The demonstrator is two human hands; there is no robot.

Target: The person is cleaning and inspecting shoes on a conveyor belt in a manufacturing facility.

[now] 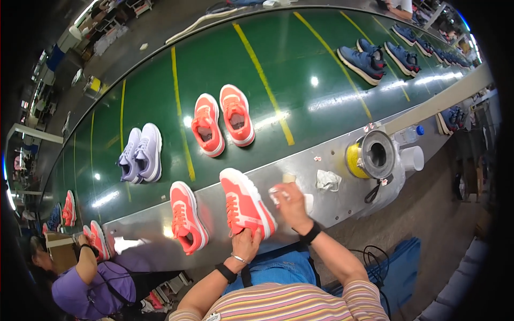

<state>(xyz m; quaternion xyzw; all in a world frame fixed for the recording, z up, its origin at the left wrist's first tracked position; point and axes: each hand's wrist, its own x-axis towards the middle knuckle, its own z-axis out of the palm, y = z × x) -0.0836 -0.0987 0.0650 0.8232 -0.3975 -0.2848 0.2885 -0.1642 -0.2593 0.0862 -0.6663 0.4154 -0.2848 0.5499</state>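
My left hand [246,244] grips a coral sneaker [241,200] by its heel end, the white toe pointing away from me. The sneaker is tilted, so its white sole edge shows on the right. Just right of the sole, my right hand [292,206] is closed in a pinch on a small white wad [277,195] that looks like cloth or tissue. A second coral sneaker [187,214] rests on the metal ledge to the left, apart from both hands.
Beyond the metal ledge [150,227] runs a green conveyor belt [289,59] carrying coral sneakers [235,115], lavender sneakers [147,152] and several navy sneakers [361,64]. A metal pot [377,154], crumpled tissue [327,181] and a bottle [409,135] stand right. A co-worker [91,286] works at left.
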